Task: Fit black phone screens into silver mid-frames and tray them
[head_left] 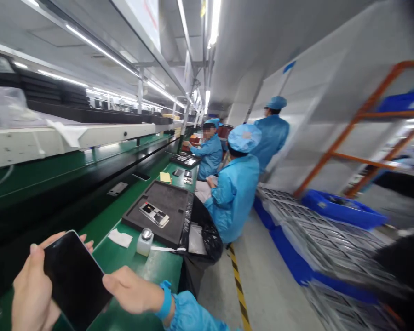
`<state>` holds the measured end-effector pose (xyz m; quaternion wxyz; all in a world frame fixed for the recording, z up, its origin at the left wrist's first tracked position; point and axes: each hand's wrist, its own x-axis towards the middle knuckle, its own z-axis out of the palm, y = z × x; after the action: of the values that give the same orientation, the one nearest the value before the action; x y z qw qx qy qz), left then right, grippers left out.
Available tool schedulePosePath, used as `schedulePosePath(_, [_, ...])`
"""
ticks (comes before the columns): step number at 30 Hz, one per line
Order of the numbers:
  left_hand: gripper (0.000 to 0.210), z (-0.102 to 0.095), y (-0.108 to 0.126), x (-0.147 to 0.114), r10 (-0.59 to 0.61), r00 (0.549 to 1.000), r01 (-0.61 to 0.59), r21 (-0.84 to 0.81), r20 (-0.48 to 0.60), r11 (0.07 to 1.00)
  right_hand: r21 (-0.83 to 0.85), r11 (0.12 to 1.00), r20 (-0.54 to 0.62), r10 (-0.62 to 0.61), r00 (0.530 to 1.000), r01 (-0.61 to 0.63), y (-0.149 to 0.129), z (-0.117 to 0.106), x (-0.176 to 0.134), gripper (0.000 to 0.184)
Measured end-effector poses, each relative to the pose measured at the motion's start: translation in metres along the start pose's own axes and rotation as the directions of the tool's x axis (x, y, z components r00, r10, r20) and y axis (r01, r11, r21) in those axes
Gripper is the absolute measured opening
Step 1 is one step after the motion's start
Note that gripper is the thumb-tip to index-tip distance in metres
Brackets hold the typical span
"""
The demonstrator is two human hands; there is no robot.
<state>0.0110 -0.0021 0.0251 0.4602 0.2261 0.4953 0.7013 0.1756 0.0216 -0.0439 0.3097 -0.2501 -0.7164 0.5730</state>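
Note:
A smartphone [76,280] with a dark screen is held between both hands above the green bench, tilted in the lower left of the head view. My left hand [34,285] wraps round its left side, with fingertips showing behind the top edge. On the right edge, my right hand [133,289] grips with the thumb at the rim; its other fingers are hidden behind the phone. A blue band circles the right wrist above a blue sleeve. Closest to the hands are a crumpled white tissue [120,238] and a pump bottle [145,242] with a metal top.
A dark foam tray [158,195] on the green bench [165,271] carries phone parts [154,214]. A black bag [209,225] hangs at the bench edge. Co-workers in blue [239,193] sit and stand beyond. Stacked trays [317,230] and an orange rack [359,119] stand to the right.

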Motion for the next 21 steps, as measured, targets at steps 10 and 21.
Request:
schedulePosePath(10, [0.041, 0.005, 0.015, -0.013, 0.105, 0.994, -0.097, -0.233, 0.019, 0.968, 0.103, 0.981, 0.192, 0.145, 0.971, -0.167, 0.008, -0.004, -0.009, 0.087])
schedulePosePath(21, [0.059, 0.009, 0.02, -0.013, 0.235, 0.966, -0.254, -0.222, -0.112, 0.941, 0.302, 0.944, 0.075, 0.117, 0.99, -0.134, 0.019, 0.028, 0.011, 0.08])
